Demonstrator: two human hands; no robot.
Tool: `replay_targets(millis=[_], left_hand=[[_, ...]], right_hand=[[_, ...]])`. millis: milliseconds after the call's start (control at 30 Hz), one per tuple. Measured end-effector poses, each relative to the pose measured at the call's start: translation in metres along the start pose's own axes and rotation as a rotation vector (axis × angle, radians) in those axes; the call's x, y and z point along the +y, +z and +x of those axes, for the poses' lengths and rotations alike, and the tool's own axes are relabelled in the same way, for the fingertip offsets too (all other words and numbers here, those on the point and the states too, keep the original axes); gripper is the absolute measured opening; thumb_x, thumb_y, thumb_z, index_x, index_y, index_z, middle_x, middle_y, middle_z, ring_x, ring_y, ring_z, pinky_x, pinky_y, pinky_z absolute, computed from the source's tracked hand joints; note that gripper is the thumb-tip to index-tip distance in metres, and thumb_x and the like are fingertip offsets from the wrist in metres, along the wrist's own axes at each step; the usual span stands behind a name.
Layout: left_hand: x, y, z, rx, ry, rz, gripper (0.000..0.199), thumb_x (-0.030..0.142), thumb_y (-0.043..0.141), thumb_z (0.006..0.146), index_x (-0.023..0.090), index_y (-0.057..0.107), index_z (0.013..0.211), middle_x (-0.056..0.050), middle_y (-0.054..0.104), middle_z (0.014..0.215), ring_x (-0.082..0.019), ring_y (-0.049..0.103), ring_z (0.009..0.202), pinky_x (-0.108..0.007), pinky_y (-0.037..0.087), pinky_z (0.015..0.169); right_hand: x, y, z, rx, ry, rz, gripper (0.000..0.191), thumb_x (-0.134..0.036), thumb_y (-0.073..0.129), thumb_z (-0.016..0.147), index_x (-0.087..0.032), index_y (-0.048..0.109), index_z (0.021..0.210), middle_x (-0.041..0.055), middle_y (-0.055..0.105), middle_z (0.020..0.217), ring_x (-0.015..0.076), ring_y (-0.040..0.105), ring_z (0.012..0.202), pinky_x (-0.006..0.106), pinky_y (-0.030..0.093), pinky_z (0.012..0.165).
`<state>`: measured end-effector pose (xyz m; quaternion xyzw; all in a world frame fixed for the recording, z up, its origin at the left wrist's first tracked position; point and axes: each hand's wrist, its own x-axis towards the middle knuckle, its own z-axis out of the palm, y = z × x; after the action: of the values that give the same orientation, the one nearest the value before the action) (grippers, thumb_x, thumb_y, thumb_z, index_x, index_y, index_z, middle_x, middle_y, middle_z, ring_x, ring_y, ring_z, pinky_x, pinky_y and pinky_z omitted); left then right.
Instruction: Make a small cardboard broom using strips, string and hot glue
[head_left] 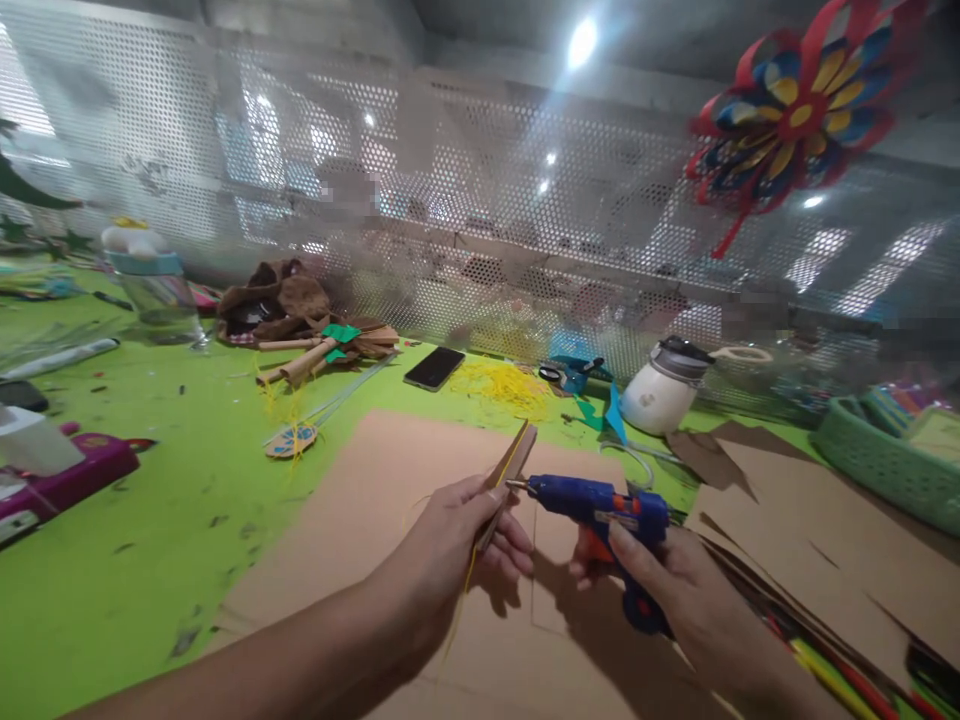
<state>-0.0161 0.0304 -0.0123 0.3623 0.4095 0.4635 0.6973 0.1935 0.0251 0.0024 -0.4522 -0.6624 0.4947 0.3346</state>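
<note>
1. The right hand [694,585] wraps round the handle of a blue glue gun [585,497], thumb along its side and fingers by the orange trigger; whether the trigger is squeezed, I cannot tell.
2. The left hand [454,520] pinches a narrow cardboard piece [519,452] between thumb and fingers, the piece tilted upward in front of the gun. A yellow strand [470,577] runs along it and hangs below the hand. The gun's metal nozzle points at the piece beside the thumb; whether they touch is unclear.
3. Beneath both hands, a large brown sheet [390,465] lies flat on the green table [150,590].
4. To the right lie stacked cardboard pieces [817,525]; at far left sits a purple power strip [90,470].
5. Beyond the sheet's left corner is an oval tag [291,442] with a blue pattern. Farther back are rolled brown paper tubes [307,362], a dark phone [435,368] and a heap of yellow shreds [501,388].
6. A white jar [658,392] stands to the right, with a green basket [862,465] beyond the cardboard stack.
7. A perforated screen [480,200] lines the back; a red-edged flower ornament [804,115] shows at upper right.
</note>
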Motion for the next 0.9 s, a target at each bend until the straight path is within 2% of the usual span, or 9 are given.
replay_targets(millis=[133,367,500,633,900], left_hand=[[0.0037,0.0032,-0.0028,0.011,-0.021,0.001,0.024,0.036,0.052,0.088,0.013,0.058,0.081,-0.007,0.064,0.059,-0.016,0.058,0.043,-0.025,0.045,0.042],[0.0028,0.0039,-0.0034,0.028,0.019,-0.007,0.022,0.033,0.053,0.089,0.012,0.058,0.086,-0.006,0.063,0.063,-0.013,0.060,0.050,-0.022,0.045,0.048],[0.0003,0.0036,-0.0033,0.023,0.023,-0.010,0.022,0.034,0.053,0.090,0.012,0.056,0.087,-0.006,0.063,0.064,-0.012,0.058,0.049,-0.021,0.044,0.048],[0.0007,0.0051,-0.0045,0.017,0.016,-0.005,0.022,0.035,0.056,0.088,0.013,0.056,0.083,-0.005,0.063,0.063,-0.012,0.058,0.048,-0.021,0.044,0.048],[0.0022,0.0055,-0.0033,0.023,0.002,-0.013,0.022,0.034,0.059,0.085,0.013,0.057,0.084,-0.006,0.063,0.061,-0.014,0.057,0.046,-0.022,0.044,0.044]], right_hand=[[-0.0002,0.0019,0.0004,-0.010,0.015,0.051,0.044,-0.057,0.049,0.090,-0.017,0.065,0.081,0.0082,0.070,0.079,0.0209,0.066,0.076,0.033,0.048,0.074],[-0.0020,0.0033,0.0005,0.074,0.025,0.119,0.042,-0.055,0.050,0.091,-0.016,0.064,0.085,0.0069,0.067,0.079,0.0208,0.064,0.077,0.032,0.047,0.071],[0.0028,0.0001,0.0026,0.105,0.043,0.128,0.043,-0.056,0.049,0.092,-0.016,0.063,0.087,0.0067,0.065,0.080,0.0206,0.064,0.075,0.033,0.047,0.070],[0.0071,-0.0034,0.0052,0.115,-0.002,0.134,0.040,-0.053,0.048,0.093,-0.016,0.062,0.088,0.0052,0.064,0.079,0.0184,0.061,0.072,0.032,0.046,0.070],[0.0055,-0.0043,0.0054,0.145,0.005,0.142,0.041,-0.053,0.046,0.094,-0.016,0.060,0.085,0.0040,0.061,0.075,0.0171,0.058,0.069,0.030,0.043,0.065]])
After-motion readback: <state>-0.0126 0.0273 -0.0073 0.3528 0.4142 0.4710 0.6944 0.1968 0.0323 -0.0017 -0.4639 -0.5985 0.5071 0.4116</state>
